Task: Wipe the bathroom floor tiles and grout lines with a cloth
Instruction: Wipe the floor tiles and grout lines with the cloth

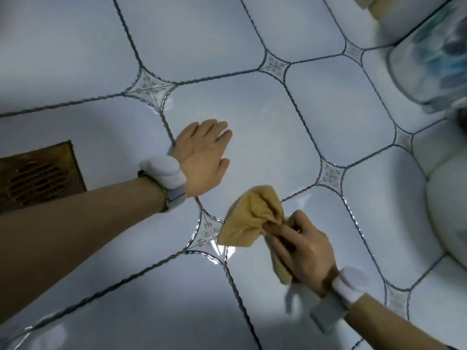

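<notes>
The right hand (304, 251) grips a bunched yellow cloth (250, 218), fingers curled round its gathered end, with a tail of fabric running back under the palm towards the wrist. The loose, puffed part of the cloth fans out ahead of the knuckles and sits over the floor tiles (265, 117), close to a small diamond inset (208, 229) where the grout lines (303, 132) cross; whether it presses on the tile or hangs just above it I cannot tell. The left hand (202, 157) lies spread flat on the pale tile, fingers straight and together, holding nothing, just beside the cloth and a little further from the person. Both wrists carry a white strapped band (166, 175).

Further out, a brown metal floor drain (38, 175) is set into the tile beside the left forearm. At the right edge bulges the white base of a toilet (444, 203), and above it in the corner stands a blurred pale container (427, 61) with something blue-green showing on it. Nothing lies between the hands and the tile ahead of them.
</notes>
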`<action>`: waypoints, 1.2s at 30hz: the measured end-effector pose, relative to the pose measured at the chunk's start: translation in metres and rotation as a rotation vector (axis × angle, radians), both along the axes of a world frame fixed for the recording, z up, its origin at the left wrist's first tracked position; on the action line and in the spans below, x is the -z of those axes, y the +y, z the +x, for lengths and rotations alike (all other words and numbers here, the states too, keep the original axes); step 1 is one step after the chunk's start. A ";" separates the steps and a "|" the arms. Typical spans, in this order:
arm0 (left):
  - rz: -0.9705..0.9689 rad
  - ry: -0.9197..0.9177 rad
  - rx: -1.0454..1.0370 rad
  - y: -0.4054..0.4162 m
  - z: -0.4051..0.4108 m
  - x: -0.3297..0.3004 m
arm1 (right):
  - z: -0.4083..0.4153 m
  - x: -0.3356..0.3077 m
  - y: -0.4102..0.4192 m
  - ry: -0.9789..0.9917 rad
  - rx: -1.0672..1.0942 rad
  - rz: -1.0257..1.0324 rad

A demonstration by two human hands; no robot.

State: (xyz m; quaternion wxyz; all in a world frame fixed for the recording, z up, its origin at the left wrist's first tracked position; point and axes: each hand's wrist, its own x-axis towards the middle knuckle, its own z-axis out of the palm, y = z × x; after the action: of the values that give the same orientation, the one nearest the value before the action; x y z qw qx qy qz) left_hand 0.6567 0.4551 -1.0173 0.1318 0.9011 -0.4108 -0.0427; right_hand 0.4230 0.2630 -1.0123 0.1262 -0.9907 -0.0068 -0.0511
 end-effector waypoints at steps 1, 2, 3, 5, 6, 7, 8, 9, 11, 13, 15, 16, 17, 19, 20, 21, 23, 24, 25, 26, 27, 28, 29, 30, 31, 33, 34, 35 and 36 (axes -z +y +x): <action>0.028 -0.005 0.010 0.001 0.002 0.000 | 0.011 0.000 -0.026 -0.038 0.067 -0.056; 0.051 -0.010 0.012 0.001 0.003 0.000 | 0.026 0.000 -0.057 -0.074 0.194 -0.107; 0.064 -0.020 0.008 0.000 0.002 0.000 | 0.044 -0.001 -0.091 -0.101 0.372 -0.140; 0.093 -0.028 0.007 0.001 0.001 0.000 | 0.081 -0.003 -0.150 -0.105 0.734 -0.140; 0.103 -0.026 0.012 0.000 0.002 0.000 | 0.095 -0.005 -0.166 -0.093 0.846 -0.112; 0.109 -0.024 0.022 0.001 0.002 0.000 | 0.105 -0.005 -0.169 -0.066 0.901 -0.099; 0.110 -0.022 0.034 0.002 0.002 -0.002 | 0.108 -0.005 -0.162 -0.056 0.926 -0.092; 0.102 -0.031 0.039 0.002 0.004 -0.003 | 0.108 -0.008 -0.145 -0.064 0.913 -0.077; 0.111 -0.042 0.047 0.001 0.005 -0.005 | 0.091 -0.006 -0.097 -0.122 0.797 -0.023; 0.132 -0.034 0.045 0.001 0.003 -0.005 | 0.058 -0.001 -0.040 -0.142 0.580 0.034; 0.135 -0.023 0.034 0.001 0.002 -0.004 | 0.020 -0.001 0.006 -0.080 0.295 0.066; 0.131 -0.016 0.030 0.001 0.003 -0.005 | 0.004 -0.001 0.017 -0.053 0.163 0.064; 0.132 -0.009 0.027 0.001 0.003 -0.006 | -0.006 -0.001 0.019 -0.029 0.047 0.054; 0.140 0.006 0.022 0.000 0.003 -0.010 | -0.003 -0.001 -0.003 -0.028 -0.092 0.046; 0.142 0.005 0.024 -0.002 0.002 -0.013 | 0.007 0.001 -0.024 -0.047 -0.094 0.033; 0.138 0.006 0.027 -0.004 0.001 -0.014 | 0.021 0.002 -0.051 -0.070 -0.042 0.003; 0.134 0.004 0.016 -0.003 -0.001 -0.016 | 0.053 0.007 -0.118 -0.130 0.164 -0.090; 0.144 -0.016 0.017 -0.009 -0.002 -0.020 | 0.066 0.007 -0.159 -0.162 0.313 -0.135; 0.139 -0.013 0.002 -0.004 -0.003 -0.018 | 0.080 0.010 -0.189 -0.156 0.469 -0.163; 0.128 -0.041 -0.003 -0.016 -0.009 -0.023 | 0.084 0.007 -0.228 -0.156 0.614 -0.184; 0.098 -0.051 -0.030 -0.014 -0.010 -0.022 | 0.094 0.008 -0.245 -0.118 0.711 -0.167; 0.086 -0.081 -0.051 -0.020 -0.015 -0.027 | 0.095 0.004 -0.263 -0.073 0.733 -0.182; 0.082 -0.099 -0.063 -0.018 -0.014 -0.027 | 0.102 0.004 -0.261 0.021 0.701 -0.207; 0.117 -0.097 -0.065 -0.030 -0.023 -0.035 | 0.090 -0.013 -0.265 0.098 0.602 -0.259; 0.175 -0.085 -0.068 -0.027 -0.021 -0.037 | 0.087 -0.016 -0.253 0.170 0.454 -0.289; 0.292 -0.052 -0.107 -0.035 -0.027 -0.047 | 0.050 -0.034 -0.238 0.261 0.113 -0.269; 0.352 -0.071 -0.130 -0.040 -0.032 -0.051 | 0.023 -0.042 -0.229 0.281 -0.027 -0.255; 0.416 -0.108 -0.128 -0.046 -0.039 -0.055 | -0.005 -0.044 -0.220 0.295 -0.142 -0.237; 0.457 -0.139 -0.092 -0.053 -0.048 -0.056 | -0.034 -0.045 -0.209 0.276 -0.218 -0.224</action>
State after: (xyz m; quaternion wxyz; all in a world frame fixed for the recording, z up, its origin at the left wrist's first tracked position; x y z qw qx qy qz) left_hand 0.6090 0.4021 -0.9617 -0.1021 0.9261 -0.3570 -0.0664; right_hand 0.3887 0.0537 -0.9675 0.0198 -0.9895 -0.1022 0.1003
